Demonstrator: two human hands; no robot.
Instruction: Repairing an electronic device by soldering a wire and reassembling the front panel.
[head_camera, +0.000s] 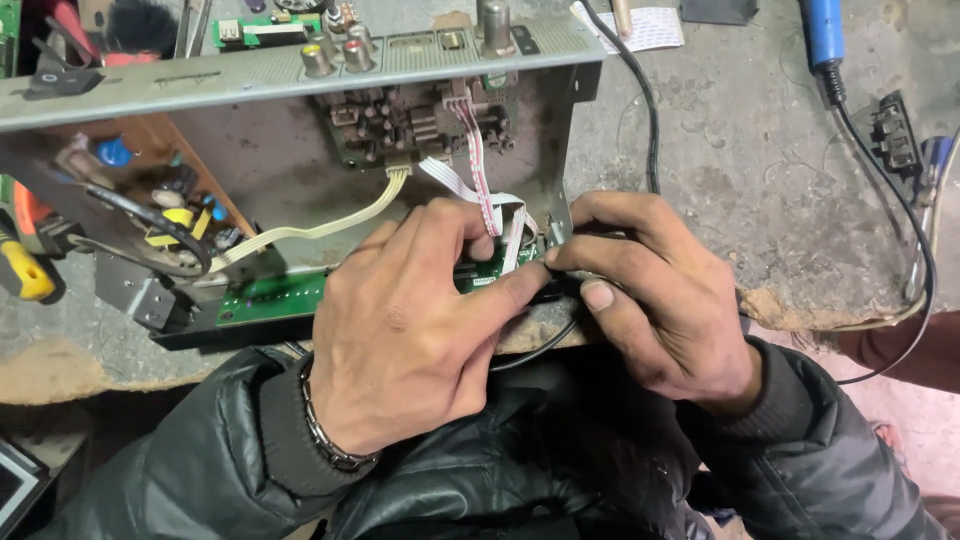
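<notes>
At 9 o'clock a yellow-handled tool (22, 272) lay at the frame edge, beside an opened grey metal chassis (250, 75) tilted on its side on a worn grey workbench (760, 180). Inside the chassis, toward 10 o'clock, a brown circuit board (165, 195) carried a blue capacitor (115, 152) and a yellow part, with a black cable looped over it. A cream ribbon cable (310, 230) ran from there up to a second board (420, 115) at 12 o'clock, behind the round jacks (335, 52) on the rear panel. A red-and-white ribbon cable (480, 175) dropped from that board to centre. Along the lower edge of the chassis sat a green front-panel board (275, 295); its right end was at centre, between the two hands. The left hand (400, 330), at 6 to 7 o'clock, wore a metal bracelet (325, 435); its fingers were curled narrow, thumb pressed on the green board's right end, fingertips over the ribbon cable's end. The right hand (650, 290), at 4 o'clock, had fingers pinched close, touching the chassis corner by the same board end; what they gripped, cannot tell. A black cord (640, 100) ran from 1 o'clock down behind the right hand. At 1 to 2 o'clock lay a blue-handled tool (825, 30) with a black lead trailing toward 3 o'clock, past a small black connector (893, 135).
</notes>
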